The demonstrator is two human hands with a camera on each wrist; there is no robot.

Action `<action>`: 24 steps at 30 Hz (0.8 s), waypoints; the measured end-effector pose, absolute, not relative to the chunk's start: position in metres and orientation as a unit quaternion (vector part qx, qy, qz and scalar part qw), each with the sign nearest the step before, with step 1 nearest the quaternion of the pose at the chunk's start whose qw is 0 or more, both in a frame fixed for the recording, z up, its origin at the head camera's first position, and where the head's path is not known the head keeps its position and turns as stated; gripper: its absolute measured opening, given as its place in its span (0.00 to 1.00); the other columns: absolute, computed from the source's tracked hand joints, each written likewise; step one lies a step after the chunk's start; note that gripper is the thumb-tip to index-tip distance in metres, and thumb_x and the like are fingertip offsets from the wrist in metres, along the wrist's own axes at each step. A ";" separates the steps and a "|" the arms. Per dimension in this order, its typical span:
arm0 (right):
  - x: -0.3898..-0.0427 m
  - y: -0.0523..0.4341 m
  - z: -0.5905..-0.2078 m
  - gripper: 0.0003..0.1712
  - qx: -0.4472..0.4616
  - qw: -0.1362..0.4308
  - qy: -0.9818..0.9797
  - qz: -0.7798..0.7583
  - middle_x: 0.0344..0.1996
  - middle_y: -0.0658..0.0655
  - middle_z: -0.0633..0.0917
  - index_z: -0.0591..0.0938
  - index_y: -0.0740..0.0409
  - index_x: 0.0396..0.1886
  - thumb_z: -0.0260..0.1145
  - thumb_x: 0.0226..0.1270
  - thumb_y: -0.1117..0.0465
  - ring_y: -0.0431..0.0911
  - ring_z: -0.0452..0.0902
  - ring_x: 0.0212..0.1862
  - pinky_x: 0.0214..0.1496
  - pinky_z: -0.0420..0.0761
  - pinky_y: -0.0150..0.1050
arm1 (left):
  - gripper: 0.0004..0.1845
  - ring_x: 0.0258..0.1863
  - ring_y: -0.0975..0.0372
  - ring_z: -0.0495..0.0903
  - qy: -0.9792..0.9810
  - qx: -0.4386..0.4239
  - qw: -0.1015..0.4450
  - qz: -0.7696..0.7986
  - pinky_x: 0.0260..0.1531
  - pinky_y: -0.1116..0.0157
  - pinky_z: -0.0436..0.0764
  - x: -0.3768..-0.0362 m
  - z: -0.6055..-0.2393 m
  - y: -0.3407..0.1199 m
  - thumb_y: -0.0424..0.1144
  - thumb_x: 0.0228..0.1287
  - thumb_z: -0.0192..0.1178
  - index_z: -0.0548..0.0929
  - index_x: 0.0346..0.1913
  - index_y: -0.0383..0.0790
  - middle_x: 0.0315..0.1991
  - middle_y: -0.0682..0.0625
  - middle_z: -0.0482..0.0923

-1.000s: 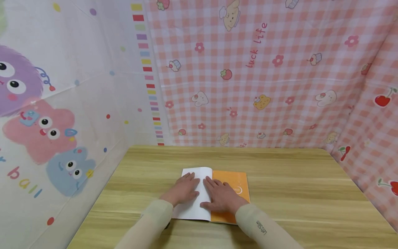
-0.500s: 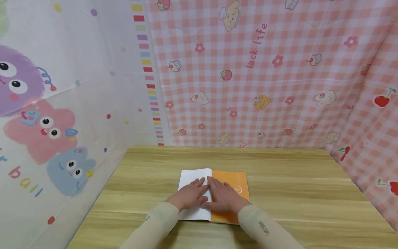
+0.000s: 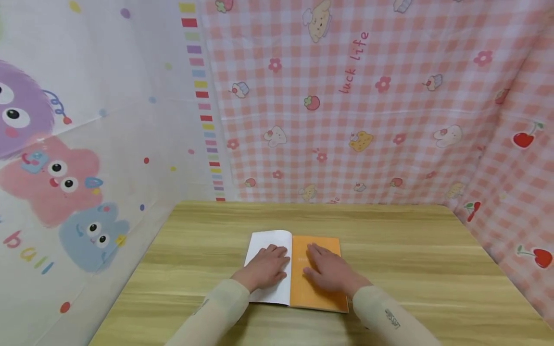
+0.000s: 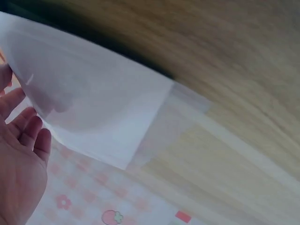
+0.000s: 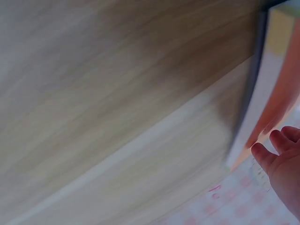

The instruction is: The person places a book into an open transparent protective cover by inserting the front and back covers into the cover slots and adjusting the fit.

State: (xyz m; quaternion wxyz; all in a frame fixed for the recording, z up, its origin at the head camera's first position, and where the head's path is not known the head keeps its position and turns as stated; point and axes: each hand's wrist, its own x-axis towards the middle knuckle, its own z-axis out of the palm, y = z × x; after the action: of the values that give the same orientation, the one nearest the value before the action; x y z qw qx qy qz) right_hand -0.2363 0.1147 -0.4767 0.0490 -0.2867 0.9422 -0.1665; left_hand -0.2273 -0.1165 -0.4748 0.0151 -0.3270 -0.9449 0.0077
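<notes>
A thin book (image 3: 311,293) lies open on the wooden table (image 3: 415,269), its white inside cover (image 3: 259,242) spread to the left and an orange page to the right. My left hand (image 3: 267,267) rests flat on the white side with straight fingers. My right hand (image 3: 330,269) lies flat on the orange page, fingers spread. The left wrist view shows the white cover (image 4: 93,103) and my left hand (image 4: 21,154) at its edge. In the right wrist view, blurred, my right hand (image 5: 281,159) touches the orange book (image 5: 281,93).
Pink checked cloth (image 3: 368,105) hangs behind and to the right of the table. A white cartoon-print cloth (image 3: 78,144) closes the left side. Bare wood surrounds the book on all sides.
My right hand slid right from the spine across the orange page. The left hand stayed on the white cover. The view shifted slightly.
</notes>
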 end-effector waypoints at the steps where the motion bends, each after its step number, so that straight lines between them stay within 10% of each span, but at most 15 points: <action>1: -0.237 0.118 -0.477 0.38 -0.281 0.043 0.944 -0.167 0.72 0.68 0.64 0.60 0.68 0.75 0.54 0.77 0.47 0.62 0.62 0.71 0.70 0.63 0.56 | 0.18 0.61 0.53 0.69 -0.941 -0.336 0.025 0.011 0.55 0.56 0.73 -0.227 -0.474 -0.115 0.44 0.70 0.60 0.82 0.59 0.41 0.63 0.46 0.72; 11: -0.242 0.147 -0.480 0.30 -0.244 0.004 0.950 -0.193 0.68 0.74 0.68 0.62 0.74 0.72 0.52 0.78 0.60 0.67 0.63 0.69 0.70 0.61 0.59 | 0.05 0.36 0.58 0.70 -0.956 -0.289 0.042 0.026 0.25 0.63 0.76 -0.219 -0.462 -0.083 0.35 0.65 0.60 0.86 0.34 0.42 0.37 0.49 0.72; 24: -0.248 0.169 -0.483 0.27 -0.192 -0.052 0.965 -0.174 0.50 0.72 0.82 0.68 0.73 0.68 0.51 0.70 0.69 0.66 0.78 0.55 0.59 0.74 0.59 | 0.16 0.37 0.57 0.68 -0.992 -0.112 -0.057 0.020 0.29 0.58 0.77 -0.208 -0.435 -0.028 0.50 0.64 0.62 0.87 0.35 0.39 0.35 0.46 0.70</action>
State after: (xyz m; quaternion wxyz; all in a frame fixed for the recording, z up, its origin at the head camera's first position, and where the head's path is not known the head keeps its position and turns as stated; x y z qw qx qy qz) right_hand -0.2484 0.1686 -0.4829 -0.0515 -0.1919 0.9645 -0.1739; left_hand -0.2078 -0.0284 -0.4352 -0.0573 -0.1121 -0.9919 0.0196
